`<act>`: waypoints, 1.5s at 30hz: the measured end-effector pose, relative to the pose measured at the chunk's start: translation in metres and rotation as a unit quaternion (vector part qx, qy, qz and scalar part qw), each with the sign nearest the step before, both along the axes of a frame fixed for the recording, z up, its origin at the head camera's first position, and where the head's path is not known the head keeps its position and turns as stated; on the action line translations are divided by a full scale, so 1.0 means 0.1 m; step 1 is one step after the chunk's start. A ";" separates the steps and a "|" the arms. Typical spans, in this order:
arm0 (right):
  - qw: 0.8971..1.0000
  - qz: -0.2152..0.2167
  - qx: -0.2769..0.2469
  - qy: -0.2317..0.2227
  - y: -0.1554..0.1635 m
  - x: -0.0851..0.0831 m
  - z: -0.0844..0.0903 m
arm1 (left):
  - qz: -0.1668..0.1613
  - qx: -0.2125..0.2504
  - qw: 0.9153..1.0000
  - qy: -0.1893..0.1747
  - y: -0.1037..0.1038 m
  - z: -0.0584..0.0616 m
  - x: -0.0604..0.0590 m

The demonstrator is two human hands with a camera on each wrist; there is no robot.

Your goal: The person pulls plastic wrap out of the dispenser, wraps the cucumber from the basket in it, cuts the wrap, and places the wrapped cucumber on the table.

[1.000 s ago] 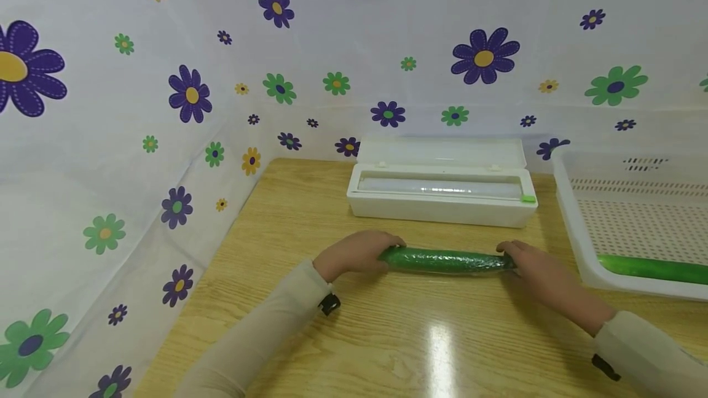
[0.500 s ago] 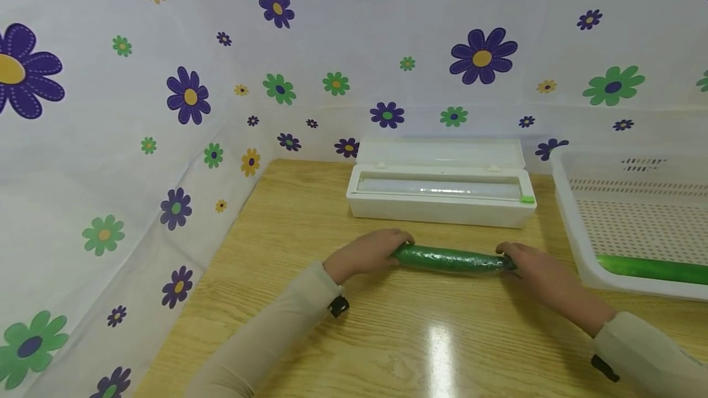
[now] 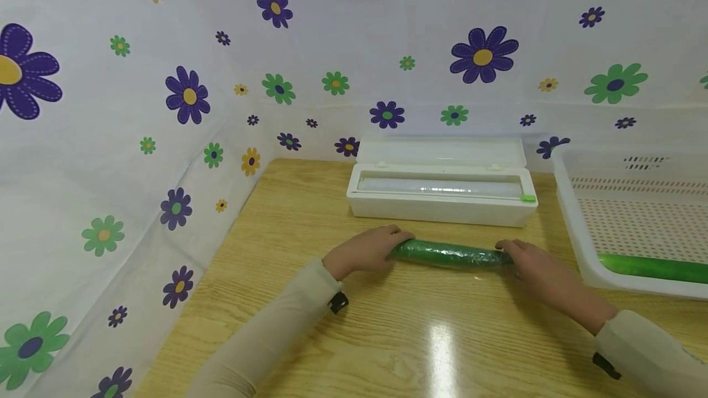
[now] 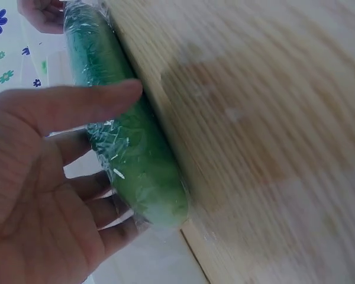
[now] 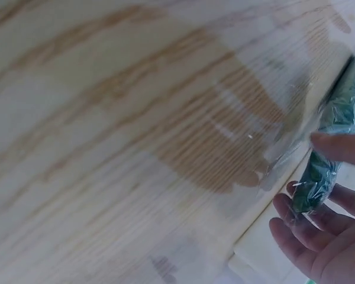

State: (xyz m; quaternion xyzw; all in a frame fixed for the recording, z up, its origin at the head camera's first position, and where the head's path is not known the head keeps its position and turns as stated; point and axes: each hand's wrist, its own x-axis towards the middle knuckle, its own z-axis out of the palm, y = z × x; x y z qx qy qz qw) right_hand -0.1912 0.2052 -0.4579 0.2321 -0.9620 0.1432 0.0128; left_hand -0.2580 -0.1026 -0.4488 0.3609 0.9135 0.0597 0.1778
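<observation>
A green cucumber point(image 3: 450, 254), wrapped in glossy clear film, lies crosswise between my two hands in the head view. My left hand point(image 3: 366, 252) holds its left end. In the left wrist view the thumb lies over the wrapped cucumber point(image 4: 145, 165) and the fingers curl beneath its rounded end. At the opposite end, my right hand point(image 3: 539, 274) grips the darker tip. The right wrist view has this end of the cucumber point(image 5: 319, 171) between thumb and fingers, with loose film sticking out around it.
Behind the cucumber stands a white cling film box point(image 3: 442, 209), lid raised, with a film roll point(image 3: 439, 187) inside. To the right is a white perforated basket point(image 3: 570, 226) with another long green cucumber point(image 3: 652, 267) in it. A flower-patterned sheet point(image 3: 321, 48) closes off the back and left.
My left hand has shifted a little to the right along the cucumber. The cucumber's left part has risen slightly in the view. My right hand has stayed nearly in place.
</observation>
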 end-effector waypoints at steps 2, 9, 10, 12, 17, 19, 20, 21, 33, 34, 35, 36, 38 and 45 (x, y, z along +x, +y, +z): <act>1.000 0.000 0.003 0.005 -0.01 0.00 0.00 | 0.000 -0.008 1.000 -0.005 0.00 -0.01 -0.01; 1.000 0.008 0.016 0.019 -0.02 0.00 0.00 | -0.006 -0.022 0.999 0.039 0.02 -0.03 -0.05; 1.000 0.008 0.017 0.017 -0.03 0.00 0.00 | -0.009 -0.025 0.998 0.050 0.02 -0.04 -0.06; 1.000 0.008 0.024 0.016 -0.03 -0.01 0.00 | -0.017 -0.032 0.997 0.069 0.03 -0.04 -0.05; 0.999 0.007 0.048 0.008 -0.03 -0.01 -0.01 | -0.019 -0.027 0.996 0.088 0.02 -0.04 -0.07; 0.999 0.005 0.053 0.002 -0.02 -0.01 -0.01 | -0.017 -0.015 0.996 0.084 0.02 -0.03 -0.08; 0.999 0.005 0.051 0.000 -0.01 -0.02 -0.01 | -0.017 -0.010 0.996 0.082 0.02 -0.02 -0.09; 0.999 0.004 0.052 -0.003 -0.01 -0.02 -0.02 | -0.017 -0.005 0.997 0.080 0.01 -0.01 -0.10; 0.999 -0.010 0.033 -0.036 -0.01 -0.12 -0.01 | 0.012 -0.006 0.999 0.037 0.05 0.01 -0.19; 0.999 -0.010 0.029 -0.039 -0.01 -0.13 -0.01 | 0.014 -0.006 0.999 0.033 0.06 0.01 -0.19; 0.999 -0.009 0.023 -0.042 -0.01 -0.13 -0.01 | 0.017 -0.005 0.999 0.028 0.06 0.01 -0.20; 0.999 -0.008 0.018 -0.041 -0.01 -0.14 -0.02 | 0.018 -0.004 1.000 0.024 0.07 0.01 -0.20; 0.999 -0.005 0.002 -0.039 0.00 -0.15 -0.03 | 0.017 -0.008 1.000 0.020 0.08 0.00 -0.20; 0.999 -0.001 -0.016 -0.036 0.00 -0.16 -0.04 | 0.007 -0.025 1.000 0.012 0.10 0.01 -0.17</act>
